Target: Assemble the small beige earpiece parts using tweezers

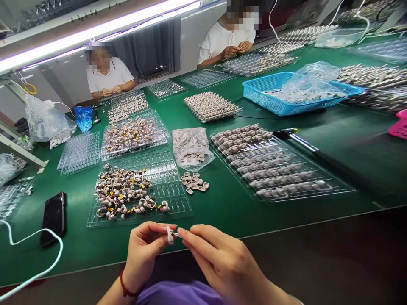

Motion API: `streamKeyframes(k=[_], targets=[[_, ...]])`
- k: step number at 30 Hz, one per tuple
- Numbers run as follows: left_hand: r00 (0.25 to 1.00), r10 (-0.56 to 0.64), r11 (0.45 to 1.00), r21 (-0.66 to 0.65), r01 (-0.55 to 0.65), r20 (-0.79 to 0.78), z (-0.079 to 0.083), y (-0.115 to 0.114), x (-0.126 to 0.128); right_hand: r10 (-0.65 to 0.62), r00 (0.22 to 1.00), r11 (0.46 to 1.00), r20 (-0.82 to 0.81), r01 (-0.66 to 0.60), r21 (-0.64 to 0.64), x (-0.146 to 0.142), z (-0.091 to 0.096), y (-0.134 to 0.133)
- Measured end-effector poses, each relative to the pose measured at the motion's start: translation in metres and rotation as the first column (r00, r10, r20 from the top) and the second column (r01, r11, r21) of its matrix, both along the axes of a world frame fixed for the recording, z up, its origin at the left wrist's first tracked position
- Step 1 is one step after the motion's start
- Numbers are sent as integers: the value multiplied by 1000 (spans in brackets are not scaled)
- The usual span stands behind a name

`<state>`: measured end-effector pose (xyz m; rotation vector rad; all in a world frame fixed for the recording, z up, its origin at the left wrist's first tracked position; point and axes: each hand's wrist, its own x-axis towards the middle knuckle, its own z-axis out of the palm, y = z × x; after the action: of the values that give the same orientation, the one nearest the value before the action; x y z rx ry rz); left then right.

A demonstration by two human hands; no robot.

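Near the table's front edge, my left hand (pixel 143 250) pinches a small white earphone part (pixel 170 235) between thumb and fingers. From the right, my right hand (pixel 219 252) is closed on a thin metallic piece (pixel 177 234) whose tip meets the earphone part; its full shape is hidden by the fingers. Just beyond my hands lies a clear plastic tray (pixel 181 207), heaped with white earphone parts (pixel 122 190) carrying yellow and dark bits. To its right, several small beige oval shells (pixel 194 182) lie loose before a clear bag of shells (pixel 190 146).
A tray of beige pieces in rows (pixel 280 169) lies right, with a dark-handled tool (pixel 305 144) beside it. Left are a black phone (pixel 53 218) and a white cable (pixel 47 271). A blue basket (pixel 276 106) stands farther back. Two people (pixel 110 76) work across the table.
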<state>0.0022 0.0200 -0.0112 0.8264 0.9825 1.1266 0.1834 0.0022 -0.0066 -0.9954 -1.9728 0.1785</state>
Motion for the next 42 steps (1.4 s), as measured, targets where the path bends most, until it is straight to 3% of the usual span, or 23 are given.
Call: streamKeyframes(k=[9,13,15,18,24,28,32,37,42], targets=[[999,45,998,-35,-46,-17,2,1,4,-45,988,984,148,18,178,0,3,-2],[996,68,997,-18,-69,-65,2,4,1,77,997,986,-2,-77,-149,14,-5,21],[994,76,997,-24,-78,-72,2,5,0,-9,1000,958,-28,0,-288,26,-13,42],[995,79,996,-46,-82,-67,3,7,0,-121,991,934,51,131,-332,41,-25,76],[994,99,992,-74,-102,-50,7,8,3,-68,993,925,93,98,-366,40,-32,104],[993,122,987,-109,-121,-1,8,9,4,-46,999,929,15,49,-367,33,-29,97],[991,119,982,-154,-107,67,10,9,6,2,992,928,-127,-49,-369,23,-19,69],[988,102,980,-181,-79,118,13,7,9,148,883,869,-447,-331,-368,8,-8,33],[992,78,983,-172,-59,101,13,7,9,42,861,868,-506,-282,-408,-1,-10,22]])
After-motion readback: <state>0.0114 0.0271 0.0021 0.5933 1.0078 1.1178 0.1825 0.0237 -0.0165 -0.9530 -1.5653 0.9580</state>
